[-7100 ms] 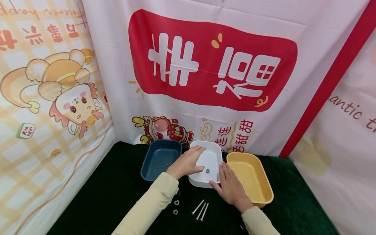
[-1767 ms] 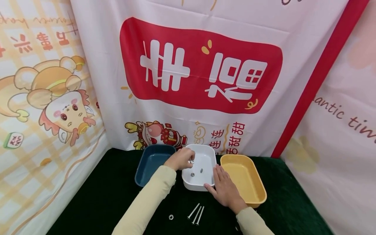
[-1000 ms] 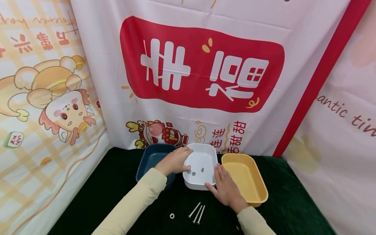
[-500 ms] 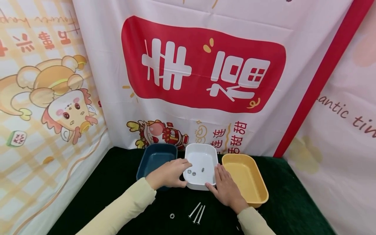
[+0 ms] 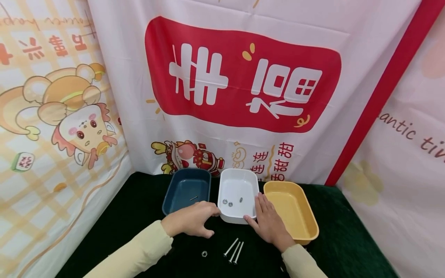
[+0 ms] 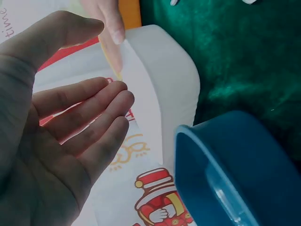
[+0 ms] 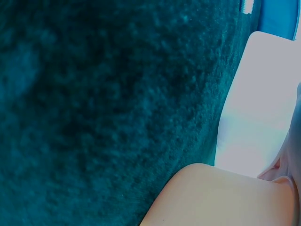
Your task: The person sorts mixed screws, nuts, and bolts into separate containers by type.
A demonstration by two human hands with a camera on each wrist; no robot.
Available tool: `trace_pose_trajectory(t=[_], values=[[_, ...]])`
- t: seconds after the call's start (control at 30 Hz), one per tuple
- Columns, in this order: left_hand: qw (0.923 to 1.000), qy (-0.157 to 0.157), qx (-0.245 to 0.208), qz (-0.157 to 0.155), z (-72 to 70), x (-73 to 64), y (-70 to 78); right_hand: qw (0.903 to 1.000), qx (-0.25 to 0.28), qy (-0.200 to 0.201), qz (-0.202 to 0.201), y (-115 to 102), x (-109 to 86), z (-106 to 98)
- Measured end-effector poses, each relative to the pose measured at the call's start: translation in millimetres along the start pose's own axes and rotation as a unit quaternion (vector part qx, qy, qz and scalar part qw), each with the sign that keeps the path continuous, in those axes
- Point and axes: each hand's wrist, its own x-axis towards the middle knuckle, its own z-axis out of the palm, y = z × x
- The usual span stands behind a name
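My left hand holds nothing; its thumb and fingers are spread beside the white bin's near-left corner. The left wrist view shows that hand's bare palm. Inside the white bin lie three small metal nuts. My right hand rests with straight fingers along the bin's right rim, thumb at its near corner. On the cloth in front lie one hex nut and three long bolts. The right wrist view shows mostly cloth and the white bin's side.
A blue bin with a thin metal piece in it stands left of the white one. A yellow bin stands on the right. Dark green cloth covers the table, with a printed curtain behind.
Over the last seconds my left hand dropped a nut into the white bin, then drew back left and nearer. Fewer nuts lie on the cloth than before. My right hand stayed on the rim.
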Motion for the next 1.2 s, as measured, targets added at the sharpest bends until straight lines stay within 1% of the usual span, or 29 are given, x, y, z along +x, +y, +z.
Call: trace_pose_trajectory(t=[0.1,0.23,0.33,0.47,0.6,0.8,0.9,1.0,1.2], values=[[0.9999,-0.014,-0.009,-0.001,4.3,-3.8,-0.8,1.0000,0.001,0.000,0.002,0.3,-0.3,-0.4],[0.9990,-0.042,-0.015,0.001,12.2,-6.9,-2.6,1.0000,0.002,-0.002,0.002,0.5,-0.1,-1.1],[0.9980,-0.060,-0.019,0.004,19.8,-8.4,-4.2,1.0000,0.003,-0.005,0.003,0.3,0.4,-2.1],[0.9969,-0.076,-0.016,0.004,31.1,-9.7,-6.0,0.9999,0.007,-0.009,0.007,0.4,0.6,-2.6],[0.9963,-0.085,-0.007,0.007,43.6,-10.7,-9.1,0.9998,0.006,-0.015,0.011,0.9,0.7,-2.6],[0.9951,-0.096,0.017,-0.014,59.9,-10.7,-10.1,0.9998,0.007,-0.015,0.012,0.9,1.1,-1.6],[0.9950,-0.097,0.021,-0.013,67.1,-10.0,-11.2,0.9998,0.007,-0.013,0.011,0.8,1.1,-1.3],[0.9951,-0.095,0.023,-0.010,72.8,-8.4,-13.1,0.9999,0.009,-0.010,0.010,0.7,1.0,-1.5],[0.9955,-0.092,0.020,-0.008,79.0,-4.8,-19.2,0.9998,0.002,-0.014,0.011,0.7,1.2,-1.6]])
